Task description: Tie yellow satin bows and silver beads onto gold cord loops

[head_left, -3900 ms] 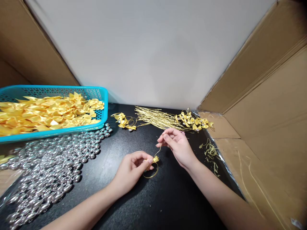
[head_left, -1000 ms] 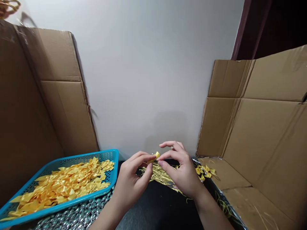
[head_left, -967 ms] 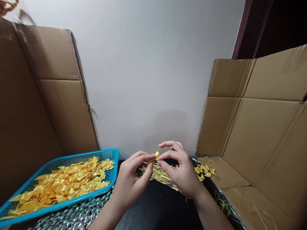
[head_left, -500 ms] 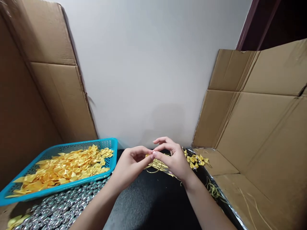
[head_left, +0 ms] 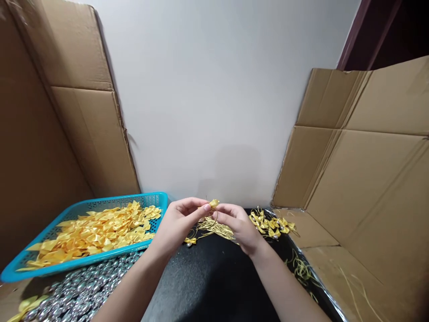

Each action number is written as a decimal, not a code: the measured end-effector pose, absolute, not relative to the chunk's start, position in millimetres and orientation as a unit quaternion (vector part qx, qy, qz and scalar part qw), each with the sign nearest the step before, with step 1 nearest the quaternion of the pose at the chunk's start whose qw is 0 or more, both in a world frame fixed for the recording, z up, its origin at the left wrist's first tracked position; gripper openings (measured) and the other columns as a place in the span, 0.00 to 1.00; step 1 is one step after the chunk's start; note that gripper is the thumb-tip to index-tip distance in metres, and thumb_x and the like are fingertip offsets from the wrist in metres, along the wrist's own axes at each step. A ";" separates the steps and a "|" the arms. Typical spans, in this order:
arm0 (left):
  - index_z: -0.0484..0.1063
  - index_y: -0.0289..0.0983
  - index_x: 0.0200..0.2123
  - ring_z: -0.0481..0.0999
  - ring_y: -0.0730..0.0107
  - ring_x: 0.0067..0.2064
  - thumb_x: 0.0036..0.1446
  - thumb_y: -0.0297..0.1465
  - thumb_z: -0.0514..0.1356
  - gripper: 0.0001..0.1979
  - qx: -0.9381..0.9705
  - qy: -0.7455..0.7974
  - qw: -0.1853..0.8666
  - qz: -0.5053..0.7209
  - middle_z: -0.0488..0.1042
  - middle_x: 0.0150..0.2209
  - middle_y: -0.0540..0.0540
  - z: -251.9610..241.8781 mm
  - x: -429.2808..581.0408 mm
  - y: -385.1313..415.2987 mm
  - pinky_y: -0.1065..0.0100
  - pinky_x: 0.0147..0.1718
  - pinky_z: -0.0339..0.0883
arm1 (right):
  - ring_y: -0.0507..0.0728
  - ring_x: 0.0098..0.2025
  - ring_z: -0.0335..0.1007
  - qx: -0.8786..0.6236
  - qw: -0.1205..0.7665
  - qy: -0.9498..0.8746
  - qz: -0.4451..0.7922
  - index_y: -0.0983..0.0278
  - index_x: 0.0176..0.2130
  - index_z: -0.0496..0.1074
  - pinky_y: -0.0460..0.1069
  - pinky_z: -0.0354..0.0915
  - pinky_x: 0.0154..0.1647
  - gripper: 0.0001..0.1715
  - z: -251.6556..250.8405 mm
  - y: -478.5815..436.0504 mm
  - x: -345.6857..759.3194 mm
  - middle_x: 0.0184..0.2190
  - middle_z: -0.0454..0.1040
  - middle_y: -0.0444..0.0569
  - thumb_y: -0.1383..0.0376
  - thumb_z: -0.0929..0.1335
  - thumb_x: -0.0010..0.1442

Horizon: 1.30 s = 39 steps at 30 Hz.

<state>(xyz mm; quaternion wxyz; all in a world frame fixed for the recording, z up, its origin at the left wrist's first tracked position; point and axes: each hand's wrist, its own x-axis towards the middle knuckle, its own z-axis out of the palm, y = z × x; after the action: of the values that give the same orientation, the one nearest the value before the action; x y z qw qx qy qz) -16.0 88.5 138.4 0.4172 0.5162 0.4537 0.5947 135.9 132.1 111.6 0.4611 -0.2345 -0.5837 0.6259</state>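
Note:
Between my two hands is a small yellow ribbon bow (head_left: pixel 213 204) with a thin gold cord hanging from it. My left hand (head_left: pixel 182 220) pinches the bow between thumb and fingertips. My right hand (head_left: pixel 239 223) has its thumb and fingers closed at the bow's right side, on the gold cord. Beneath and behind the hands, a bundle of gold cords (head_left: pixel 218 228) lies on the black tabletop (head_left: pixel 208 277). A finished-looking bow with a silver bead (head_left: pixel 190 242) rests left of the bundle.
At the left, a blue basket (head_left: pixel 164 208) holds many yellow ribbon pieces, with silver beads (head_left: pixel 80 290) in front of it. Yellow beaded bows (head_left: pixel 273 223) and loose cord (head_left: pixel 301 270) lie at the right. Cardboard panels (head_left: pixel 378 179) flank the white wall.
The bow has come into view above my fingertips. My right hand's fingers have curled lower, and the beaded bow left of the cord bundle now shows. The view has shifted slightly.

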 end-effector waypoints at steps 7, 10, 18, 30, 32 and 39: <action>0.80 0.35 0.28 0.69 0.77 0.24 0.44 0.38 0.71 0.12 0.508 0.450 0.403 0.614 0.77 0.24 0.50 132.8 -19.2 92.4 0.75 0.27 0.64 | 0.48 0.29 0.63 -0.225 0.492 -0.494 0.681 0.63 0.26 0.76 0.45 0.61 0.37 0.09 104.5 128.5 129.1 0.25 0.72 0.41 0.60 0.76 0.45; 0.80 0.35 0.28 0.69 0.77 0.24 0.44 0.37 0.71 0.12 0.502 0.451 0.397 0.622 0.76 0.24 0.50 132.6 -20.9 92.9 0.75 0.27 0.65 | 0.49 0.32 0.64 -0.189 0.485 -0.478 0.708 0.62 0.25 0.75 0.45 0.61 0.39 0.06 104.8 130.0 133.3 0.29 0.71 0.41 0.62 0.74 0.46; 0.79 0.34 0.28 0.70 0.75 0.26 0.44 0.38 0.71 0.13 0.482 0.446 0.367 0.659 0.76 0.24 0.49 128.1 -25.7 99.5 0.76 0.24 0.65 | 0.53 0.31 0.62 -0.066 0.392 -0.558 0.728 0.63 0.18 0.68 0.50 0.60 0.40 0.10 102.2 134.1 137.9 0.25 0.66 0.43 0.61 0.70 0.43; 0.79 0.34 0.28 0.76 0.68 0.27 0.47 0.37 0.69 0.11 0.535 0.500 0.270 0.625 0.80 0.27 0.45 130.4 -18.6 91.5 0.72 0.26 0.67 | 0.56 0.41 0.68 -0.239 0.501 -0.653 0.515 0.62 0.37 0.75 0.50 0.59 0.46 0.10 95.6 133.3 130.9 0.37 0.75 0.48 0.60 0.71 0.54; 0.79 0.34 0.28 0.75 0.68 0.26 0.46 0.38 0.69 0.11 0.540 0.493 0.283 0.621 0.80 0.25 0.45 130.3 -15.4 90.6 0.72 0.25 0.67 | 0.57 0.38 0.69 -0.268 0.511 -0.646 0.500 0.64 0.34 0.76 0.51 0.61 0.43 0.13 94.6 130.3 125.0 0.33 0.76 0.49 0.57 0.70 0.56; 0.79 0.35 0.27 0.70 0.74 0.24 0.45 0.38 0.70 0.11 0.519 0.479 0.356 0.612 0.76 0.22 0.50 128.2 -14.5 93.5 0.75 0.22 0.63 | 0.53 0.31 0.61 -0.306 0.589 -0.607 0.437 0.62 0.26 0.66 0.48 0.59 0.37 0.11 88.8 129.4 123.5 0.25 0.65 0.41 0.60 0.68 0.56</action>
<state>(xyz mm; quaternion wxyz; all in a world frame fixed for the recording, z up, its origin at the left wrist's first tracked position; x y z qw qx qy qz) -14.5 93.5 128.2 0.3558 0.5192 0.4790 0.6119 123.5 129.4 88.8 0.5888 -0.3064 -0.6072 0.4368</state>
